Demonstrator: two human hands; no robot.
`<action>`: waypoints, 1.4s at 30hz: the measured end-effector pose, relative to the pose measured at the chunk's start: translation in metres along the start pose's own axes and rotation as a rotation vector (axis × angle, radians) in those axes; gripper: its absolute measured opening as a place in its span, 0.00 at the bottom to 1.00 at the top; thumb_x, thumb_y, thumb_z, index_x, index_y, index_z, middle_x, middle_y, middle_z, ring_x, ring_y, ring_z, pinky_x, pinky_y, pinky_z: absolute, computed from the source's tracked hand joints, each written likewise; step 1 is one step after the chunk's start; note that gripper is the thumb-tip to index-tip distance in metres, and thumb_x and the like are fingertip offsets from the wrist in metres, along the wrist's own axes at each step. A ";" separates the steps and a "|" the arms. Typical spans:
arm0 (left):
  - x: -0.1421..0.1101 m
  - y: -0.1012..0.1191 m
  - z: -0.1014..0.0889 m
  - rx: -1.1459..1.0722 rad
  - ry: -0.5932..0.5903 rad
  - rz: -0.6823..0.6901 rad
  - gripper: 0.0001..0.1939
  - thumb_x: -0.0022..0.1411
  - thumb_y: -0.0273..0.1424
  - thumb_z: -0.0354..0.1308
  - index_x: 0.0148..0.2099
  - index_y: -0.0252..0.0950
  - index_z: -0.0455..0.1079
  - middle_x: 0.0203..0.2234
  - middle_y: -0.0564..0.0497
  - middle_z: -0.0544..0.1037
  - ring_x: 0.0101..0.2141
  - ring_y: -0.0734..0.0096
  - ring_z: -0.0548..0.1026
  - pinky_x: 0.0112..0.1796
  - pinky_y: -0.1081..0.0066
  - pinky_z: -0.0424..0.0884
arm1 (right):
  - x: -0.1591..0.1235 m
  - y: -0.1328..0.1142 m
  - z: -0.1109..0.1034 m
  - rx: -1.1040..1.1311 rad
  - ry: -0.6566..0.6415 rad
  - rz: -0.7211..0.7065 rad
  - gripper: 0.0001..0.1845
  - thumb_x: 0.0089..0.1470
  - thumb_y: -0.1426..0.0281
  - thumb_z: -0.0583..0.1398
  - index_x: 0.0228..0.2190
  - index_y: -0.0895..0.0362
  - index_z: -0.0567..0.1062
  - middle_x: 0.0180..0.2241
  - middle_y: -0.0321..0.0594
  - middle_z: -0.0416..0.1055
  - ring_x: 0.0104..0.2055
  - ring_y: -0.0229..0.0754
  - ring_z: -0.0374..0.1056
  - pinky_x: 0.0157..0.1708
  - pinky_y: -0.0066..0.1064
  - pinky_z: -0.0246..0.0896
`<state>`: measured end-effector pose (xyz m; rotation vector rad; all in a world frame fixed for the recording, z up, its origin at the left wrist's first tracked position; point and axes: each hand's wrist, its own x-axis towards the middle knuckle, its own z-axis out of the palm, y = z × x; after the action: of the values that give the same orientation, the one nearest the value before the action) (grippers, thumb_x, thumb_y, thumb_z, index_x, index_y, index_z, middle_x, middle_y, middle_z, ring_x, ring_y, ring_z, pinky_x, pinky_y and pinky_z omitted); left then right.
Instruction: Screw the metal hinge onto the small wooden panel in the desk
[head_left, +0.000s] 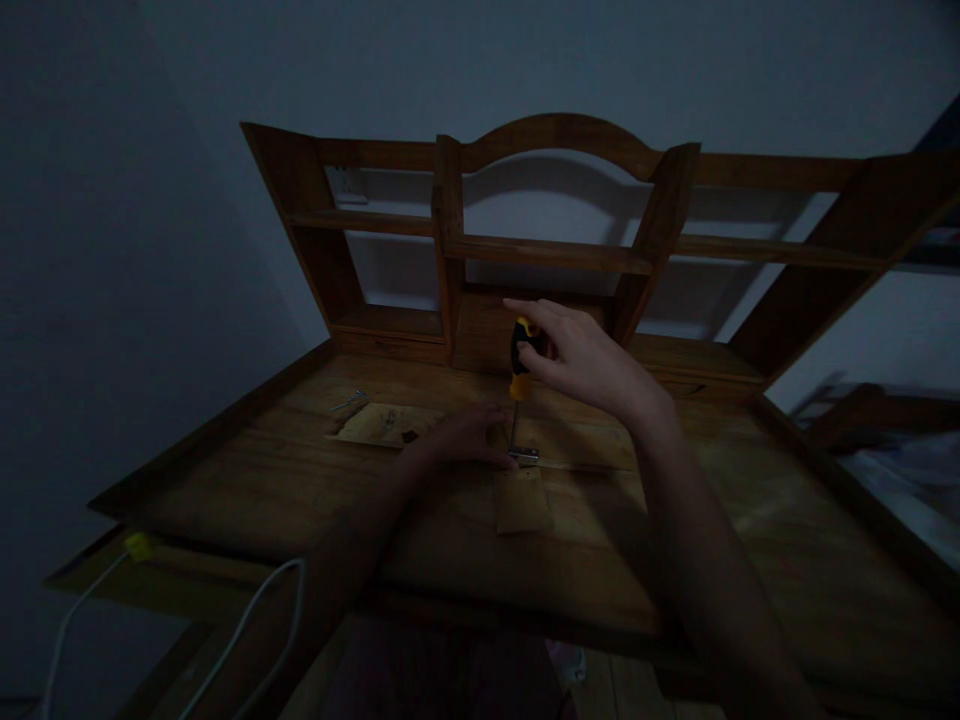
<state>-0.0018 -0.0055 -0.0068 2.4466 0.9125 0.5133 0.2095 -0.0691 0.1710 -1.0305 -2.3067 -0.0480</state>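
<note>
My right hand (574, 350) is closed around the black and yellow handle of a screwdriver (519, 385), one finger stretched out past the handle's top. The screwdriver stands nearly upright, its shaft reaching down to a small metal hinge (525, 454). Whether the tip sits in a screw is too small to tell. My left hand (476, 437) grips across a thin wooden board (386, 424), its thumb beside the left end of the hinge. A small square wooden piece (523, 502) lies just in front of the hinge.
The work lies on a wooden desk (300, 490) with a shelf unit (551, 252) along its back. Small metal items (351, 400) lie left of the board. A white cable (259, 595) loops at the front left, near a yellow object (139, 545). The light is dim.
</note>
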 end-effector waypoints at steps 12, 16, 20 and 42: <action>0.000 0.000 0.000 -0.005 -0.013 -0.011 0.42 0.50 0.55 0.74 0.63 0.45 0.72 0.65 0.46 0.72 0.64 0.48 0.69 0.65 0.53 0.62 | 0.000 0.002 0.003 -0.091 0.021 0.047 0.31 0.66 0.64 0.57 0.67 0.60 0.67 0.54 0.52 0.74 0.54 0.54 0.71 0.58 0.46 0.62; -0.001 0.002 -0.001 0.000 -0.014 -0.021 0.41 0.51 0.55 0.73 0.63 0.45 0.72 0.65 0.46 0.71 0.65 0.47 0.68 0.65 0.52 0.62 | -0.001 0.002 0.001 -0.055 0.003 0.018 0.32 0.65 0.67 0.57 0.67 0.61 0.66 0.54 0.52 0.75 0.55 0.53 0.71 0.59 0.45 0.61; -0.001 0.001 -0.001 -0.001 -0.011 -0.003 0.42 0.50 0.55 0.73 0.63 0.43 0.72 0.65 0.44 0.71 0.64 0.47 0.69 0.65 0.51 0.63 | 0.000 0.003 0.003 -0.065 0.015 0.042 0.30 0.67 0.62 0.57 0.66 0.61 0.68 0.52 0.52 0.76 0.53 0.54 0.71 0.58 0.46 0.62; 0.001 0.002 -0.001 -0.014 -0.012 -0.022 0.40 0.49 0.54 0.74 0.61 0.44 0.73 0.63 0.45 0.73 0.63 0.46 0.69 0.65 0.50 0.63 | 0.000 0.006 0.002 -0.013 -0.014 0.026 0.25 0.64 0.64 0.59 0.61 0.54 0.70 0.53 0.48 0.74 0.53 0.53 0.71 0.55 0.43 0.63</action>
<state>-0.0009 -0.0058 -0.0048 2.4224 0.9270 0.4956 0.2127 -0.0647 0.1679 -1.0706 -2.3079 -0.0450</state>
